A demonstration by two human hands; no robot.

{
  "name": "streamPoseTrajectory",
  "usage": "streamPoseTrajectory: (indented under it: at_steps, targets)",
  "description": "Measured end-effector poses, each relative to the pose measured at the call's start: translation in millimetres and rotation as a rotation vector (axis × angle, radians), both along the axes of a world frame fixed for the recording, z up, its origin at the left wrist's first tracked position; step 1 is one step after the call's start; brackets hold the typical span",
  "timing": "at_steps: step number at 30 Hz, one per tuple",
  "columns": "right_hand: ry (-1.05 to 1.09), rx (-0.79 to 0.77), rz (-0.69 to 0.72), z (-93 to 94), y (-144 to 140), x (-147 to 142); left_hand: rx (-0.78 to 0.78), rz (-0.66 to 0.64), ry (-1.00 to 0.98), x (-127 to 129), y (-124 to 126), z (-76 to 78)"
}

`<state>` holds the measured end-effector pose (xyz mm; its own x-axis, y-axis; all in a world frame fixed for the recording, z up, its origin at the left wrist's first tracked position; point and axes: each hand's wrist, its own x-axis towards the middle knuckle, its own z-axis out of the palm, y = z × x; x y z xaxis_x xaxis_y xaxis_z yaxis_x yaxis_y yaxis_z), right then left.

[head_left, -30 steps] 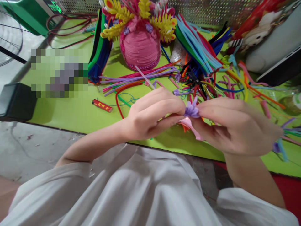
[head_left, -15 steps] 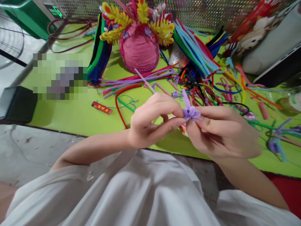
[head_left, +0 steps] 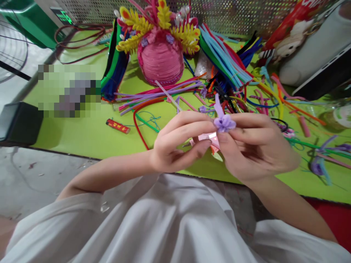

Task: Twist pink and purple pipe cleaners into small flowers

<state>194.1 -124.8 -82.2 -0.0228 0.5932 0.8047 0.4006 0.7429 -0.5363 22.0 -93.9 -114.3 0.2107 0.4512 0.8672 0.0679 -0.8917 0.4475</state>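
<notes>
Both hands met above the near edge of the desk [head_left: 90, 135], the left hand [head_left: 178, 144] and right hand [head_left: 255, 146] pinching a small purple flower [head_left: 224, 122] between their fingertips, its stem pointing away.

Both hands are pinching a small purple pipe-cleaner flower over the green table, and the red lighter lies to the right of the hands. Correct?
Not quite. The head view shows the red lighter to the left of the hands, on the green table. The rest holds: left hand and right hand pinch the purple flower.
</notes>
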Motion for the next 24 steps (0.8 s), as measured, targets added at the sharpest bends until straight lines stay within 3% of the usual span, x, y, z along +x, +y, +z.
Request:
streamPoseTrajectory:
  at_steps: [6,10,12,16,20,22,24]
  targets:
    - [0.254,-0.032,0.055,-1.6,3,-11,0.119,0.096,0.054,-1,6,2.0]
    - [0.263,-0.089,0.052,-0.4,0,-12,0.300,0.111,0.026,4,14,0.9]
    - [0.239,-0.112,0.041,-0.5,0,-9,0.310,0.110,0.028,5,16,-0.6]
    - [0.213,-0.178,0.087,-3.3,6,2,0.164,0.007,0.074,1,13,-0.6]
    - [0.192,-0.256,0.282,-7.3,18,20,-0.186,-0.170,0.091,-8,11,6.5]
    - [0.123,-0.255,0.322,-7.7,20,27,-0.339,-0.191,0.004,-14,14,11.2]
    - [0.010,-0.271,0.327,-6.0,20,32,-0.378,-0.182,-0.025,-20,20,15.8]
